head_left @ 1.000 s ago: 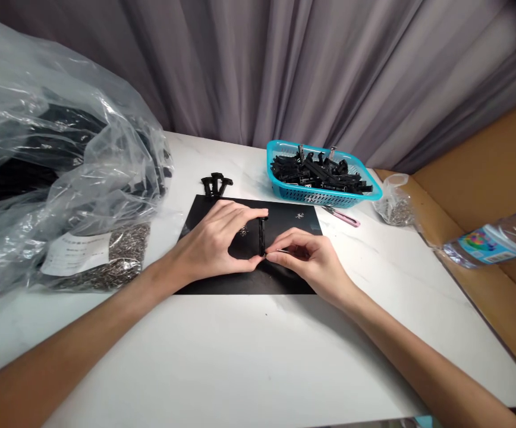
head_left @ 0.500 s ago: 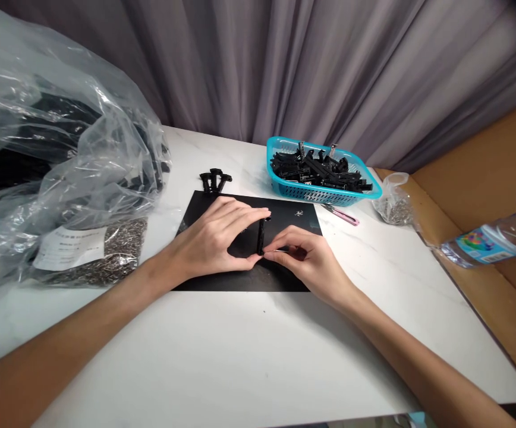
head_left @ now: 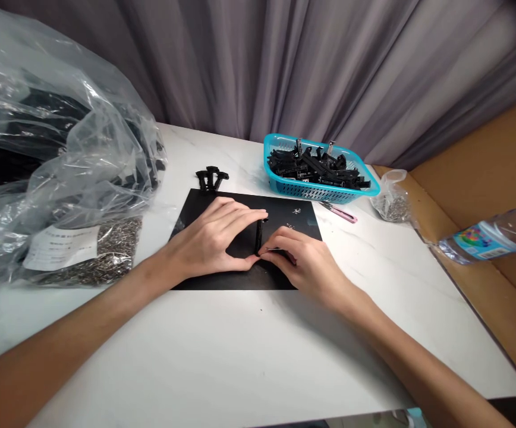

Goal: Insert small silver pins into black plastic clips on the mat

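My left hand [head_left: 216, 235] grips a slim black plastic part [head_left: 258, 236] lengthwise, its fingers at the far end and its thumb at the near end. Against that near end, my right hand [head_left: 302, 258] is closed in a pinch; a thin metallic sliver shows between thumb and fingers, too small to make out. Both hands are over a black mat [head_left: 240, 280]. Small shiny metal bits [head_left: 296, 211] lie on the mat beyond my right hand. Several similar black parts [head_left: 211, 178] rest together at the mat's far left edge.
A blue basket [head_left: 323, 193] holds many black parts. Beside it are a pink-handled tool [head_left: 343, 214] and a small bag of metal pieces [head_left: 392, 205]. Large clear plastic bags [head_left: 106, 160] and a labelled bag of metal pins [head_left: 118, 252] occupy the left. A plastic bottle [head_left: 485, 241] lies right.
My right hand has shifted slightly inward, its fingers closer over the near end of the black part. My left hand keeps its hold. The whole view has shifted a little.
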`<state>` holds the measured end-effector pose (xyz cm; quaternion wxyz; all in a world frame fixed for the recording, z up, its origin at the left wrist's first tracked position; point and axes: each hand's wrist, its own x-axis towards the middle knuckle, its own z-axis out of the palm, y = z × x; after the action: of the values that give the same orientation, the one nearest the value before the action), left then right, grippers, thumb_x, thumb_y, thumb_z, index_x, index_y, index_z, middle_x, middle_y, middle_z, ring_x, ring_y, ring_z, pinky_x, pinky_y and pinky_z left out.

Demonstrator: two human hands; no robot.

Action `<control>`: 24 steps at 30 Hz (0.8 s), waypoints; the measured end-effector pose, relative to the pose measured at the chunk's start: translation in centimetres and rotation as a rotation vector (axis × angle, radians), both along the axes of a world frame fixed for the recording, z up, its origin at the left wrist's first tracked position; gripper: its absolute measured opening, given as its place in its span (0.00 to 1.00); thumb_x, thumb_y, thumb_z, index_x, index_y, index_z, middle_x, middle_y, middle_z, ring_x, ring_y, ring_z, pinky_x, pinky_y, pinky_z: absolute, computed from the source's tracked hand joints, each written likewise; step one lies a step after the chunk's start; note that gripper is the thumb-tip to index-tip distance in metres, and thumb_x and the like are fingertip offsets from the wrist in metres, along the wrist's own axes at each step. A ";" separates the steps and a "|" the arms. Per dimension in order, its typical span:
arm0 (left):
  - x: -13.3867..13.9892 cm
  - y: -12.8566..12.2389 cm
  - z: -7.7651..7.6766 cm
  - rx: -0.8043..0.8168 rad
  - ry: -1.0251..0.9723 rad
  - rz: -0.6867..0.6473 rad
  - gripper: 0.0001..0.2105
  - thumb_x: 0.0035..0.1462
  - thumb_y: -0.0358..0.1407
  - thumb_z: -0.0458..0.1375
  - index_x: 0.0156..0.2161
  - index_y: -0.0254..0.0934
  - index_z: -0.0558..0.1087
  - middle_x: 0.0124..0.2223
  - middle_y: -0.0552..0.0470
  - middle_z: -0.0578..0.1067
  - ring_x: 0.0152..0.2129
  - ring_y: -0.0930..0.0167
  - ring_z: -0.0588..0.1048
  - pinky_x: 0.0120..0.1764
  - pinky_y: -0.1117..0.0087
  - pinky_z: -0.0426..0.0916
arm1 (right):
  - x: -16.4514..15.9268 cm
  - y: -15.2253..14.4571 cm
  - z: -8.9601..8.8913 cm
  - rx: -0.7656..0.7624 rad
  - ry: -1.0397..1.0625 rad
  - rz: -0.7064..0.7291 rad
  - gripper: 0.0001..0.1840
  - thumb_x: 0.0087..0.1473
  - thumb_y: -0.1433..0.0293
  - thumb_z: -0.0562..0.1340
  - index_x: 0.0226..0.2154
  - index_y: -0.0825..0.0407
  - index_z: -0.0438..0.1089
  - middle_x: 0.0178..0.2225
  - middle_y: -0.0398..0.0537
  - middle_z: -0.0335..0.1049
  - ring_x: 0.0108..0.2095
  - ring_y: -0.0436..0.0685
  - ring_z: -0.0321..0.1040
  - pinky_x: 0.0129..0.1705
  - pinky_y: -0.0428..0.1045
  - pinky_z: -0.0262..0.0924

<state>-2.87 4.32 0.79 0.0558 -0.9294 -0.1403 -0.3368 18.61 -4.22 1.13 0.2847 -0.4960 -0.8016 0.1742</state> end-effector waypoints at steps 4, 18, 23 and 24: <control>0.2 0.1 0.0 0.055 0.015 -0.007 0.27 0.58 0.35 0.64 0.62 0.33 0.66 0.53 0.40 0.80 0.47 0.58 0.79 0.53 0.56 0.69 | -0.5 0.0 -0.1 -0.028 -0.051 -0.089 0.05 0.65 0.70 0.63 0.37 0.49 0.75 0.39 0.47 0.76 0.37 0.57 0.72 0.37 0.51 0.62; -0.3 0.4 0.4 0.093 -0.022 -0.030 0.30 0.59 0.34 0.66 0.65 0.35 0.63 0.52 0.40 0.80 0.46 0.58 0.80 0.50 0.56 0.71 | 1.0 1.4 -0.6 -0.109 0.318 0.064 0.09 0.62 0.61 0.67 0.34 0.49 0.78 0.36 0.46 0.76 0.36 0.55 0.71 0.37 0.50 0.64; -0.5 0.1 0.9 0.095 -0.037 0.015 0.29 0.59 0.35 0.65 0.63 0.37 0.64 0.52 0.41 0.81 0.46 0.59 0.80 0.49 0.55 0.71 | 0.8 0.5 -0.5 0.083 0.167 0.063 0.08 0.67 0.65 0.62 0.39 0.48 0.78 0.40 0.48 0.76 0.36 0.53 0.72 0.34 0.49 0.63; -0.6 0.0 0.9 0.095 -0.036 0.021 0.28 0.59 0.35 0.65 0.63 0.37 0.64 0.53 0.41 0.80 0.46 0.59 0.80 0.49 0.55 0.71 | 0.9 0.4 -0.4 0.120 0.139 0.065 0.08 0.67 0.66 0.62 0.40 0.48 0.77 0.41 0.48 0.76 0.36 0.53 0.72 0.32 0.48 0.63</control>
<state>-3.46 4.29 1.71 0.1010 -0.9180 -0.1346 -0.3590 19.48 -3.87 0.69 0.3627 -0.4384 -0.8048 0.1691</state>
